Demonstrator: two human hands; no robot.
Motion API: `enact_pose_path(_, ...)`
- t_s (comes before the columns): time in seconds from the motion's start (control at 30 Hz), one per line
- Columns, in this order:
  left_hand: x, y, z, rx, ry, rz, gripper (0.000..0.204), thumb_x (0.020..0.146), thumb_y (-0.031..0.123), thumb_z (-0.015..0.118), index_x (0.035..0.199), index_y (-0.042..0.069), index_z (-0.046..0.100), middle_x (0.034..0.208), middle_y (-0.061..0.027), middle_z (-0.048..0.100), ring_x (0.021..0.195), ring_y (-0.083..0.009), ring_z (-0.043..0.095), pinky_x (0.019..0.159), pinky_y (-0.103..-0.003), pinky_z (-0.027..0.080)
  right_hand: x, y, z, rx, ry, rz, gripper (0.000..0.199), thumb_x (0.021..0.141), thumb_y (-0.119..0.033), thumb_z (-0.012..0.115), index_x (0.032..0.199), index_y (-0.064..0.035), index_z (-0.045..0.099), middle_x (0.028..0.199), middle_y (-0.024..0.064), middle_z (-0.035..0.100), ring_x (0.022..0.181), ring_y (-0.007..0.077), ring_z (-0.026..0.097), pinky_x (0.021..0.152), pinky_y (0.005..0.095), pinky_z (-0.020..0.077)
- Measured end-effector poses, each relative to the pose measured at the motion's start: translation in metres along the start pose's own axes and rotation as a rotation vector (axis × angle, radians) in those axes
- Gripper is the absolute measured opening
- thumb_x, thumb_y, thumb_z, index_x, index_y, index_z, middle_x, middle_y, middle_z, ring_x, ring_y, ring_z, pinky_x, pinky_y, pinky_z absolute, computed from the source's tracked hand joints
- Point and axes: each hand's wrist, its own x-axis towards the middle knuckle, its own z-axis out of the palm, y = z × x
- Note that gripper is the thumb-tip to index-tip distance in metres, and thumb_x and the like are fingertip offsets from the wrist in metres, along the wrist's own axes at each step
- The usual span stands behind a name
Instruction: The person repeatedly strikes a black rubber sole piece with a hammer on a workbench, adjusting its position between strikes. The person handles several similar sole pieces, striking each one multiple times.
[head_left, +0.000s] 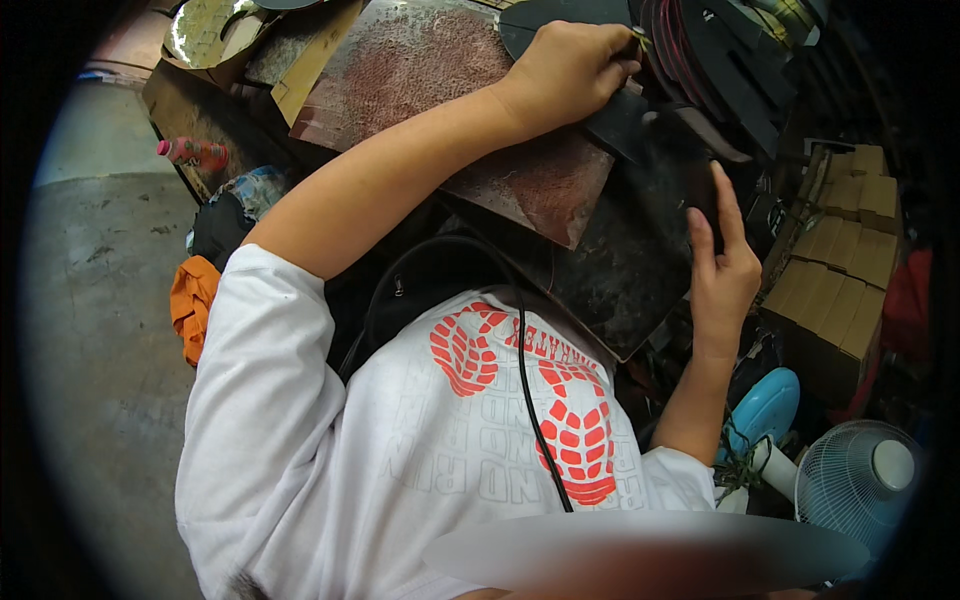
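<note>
My left hand (572, 78) is closed in a pinch over the far part of the workbench. A tiny yellow-green bit shows at its fingertips, but I cannot make out what it holds. My right hand (725, 262) grips the edge of a black flat piece (685, 165), with the thumb on the near side and fingers along its right edge. That piece looks blurred and tilts over the dark bench top (615, 285). Beyond it stand several black sole-shaped sheets (735, 55), some with red edges. Under my left forearm lies a worn reddish-brown board (420, 65).
Small cardboard boxes (835, 240) are stacked at the right. A white fan (860, 480) and a blue round plastic thing (765, 405) stand below them. At the left are a pink bottle (193, 152) and an orange cloth (193, 300). A black cable (525, 390) hangs across my shirt.
</note>
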Motion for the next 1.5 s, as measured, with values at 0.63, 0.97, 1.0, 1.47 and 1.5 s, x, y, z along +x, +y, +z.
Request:
enact_pose_path(0.63, 0.015, -0.025, -0.029, -0.805, 0.116, -0.644, 0.013, 0.102, 0.011, 0.058, 0.1, -0.001, 0.061, 0.086, -0.0084, 0.068, 0.073, -0.0136, 0.067, 0.066, -0.026, 0.057, 0.056, -0.027, 0.044, 1.057, -0.01, 0.291, 0.056, 0.087, -0.003, 0.077, 0.135, 0.0038, 0.049, 0.086, 0.0044, 0.063, 0.062, 0.0073, 0.057, 0.049, 0.0223, 0.0462)
enact_pose_path(0.97, 0.01, -0.014, -0.034, -0.51, 0.074, -0.597, 0.013, 0.098, 0.011, 0.063, 0.096, -0.002, 0.063, 0.079, -0.0078, 0.068, 0.066, -0.0124, 0.065, 0.061, -0.027, 0.055, 0.064, -0.037, 0.028, 0.784, -0.048, 0.202, 0.046, 0.101, -0.021, 0.063, 0.143, -0.0066, 0.053, 0.073, -0.0012, 0.056, 0.058, 0.0034, 0.05, 0.049, 0.0216, 0.042)
enact_pose_path(1.0, 0.01, -0.013, -0.035, -0.487, 0.059, -0.618, 0.013, 0.097, 0.01, 0.064, 0.095, -0.002, 0.064, 0.078, -0.007, 0.068, 0.067, -0.0123, 0.065, 0.062, -0.026, 0.054, 0.057, -0.034, 0.02, 0.605, -0.029, 0.232, 0.046, 0.101, -0.023, 0.063, 0.144, -0.0116, 0.054, 0.077, 0.0022, 0.062, 0.063, 0.0071, 0.058, 0.054, 0.0242, 0.0465)
enact_pose_path(1.47, 0.008, -0.013, -0.035, -0.534, -0.068, -0.569, 0.01, 0.095, 0.008, 0.066, 0.094, -0.002, 0.067, 0.078, -0.006, 0.07, 0.069, -0.0112, 0.065, 0.063, -0.027, 0.053, 0.025, -0.019, 0.013, 0.181, -0.086, 0.194, 0.05, 0.099, -0.024, 0.066, 0.147, -0.0219, 0.053, 0.107, 0.0195, 0.074, 0.096, 0.03, 0.075, 0.079, 0.0385, 0.0564)
enact_pose_path(1.5, 0.008, -0.014, -0.035, -0.52, -0.079, -0.562, 0.01, 0.095, 0.007, 0.066, 0.094, -0.002, 0.067, 0.078, -0.006, 0.07, 0.069, -0.0112, 0.065, 0.064, -0.027, 0.054, 0.024, -0.015, 0.014, 0.19, -0.088, 0.194, 0.049, 0.099, -0.024, 0.066, 0.146, -0.0218, 0.054, 0.107, 0.0197, 0.074, 0.096, 0.0297, 0.075, 0.079, 0.0383, 0.0564)
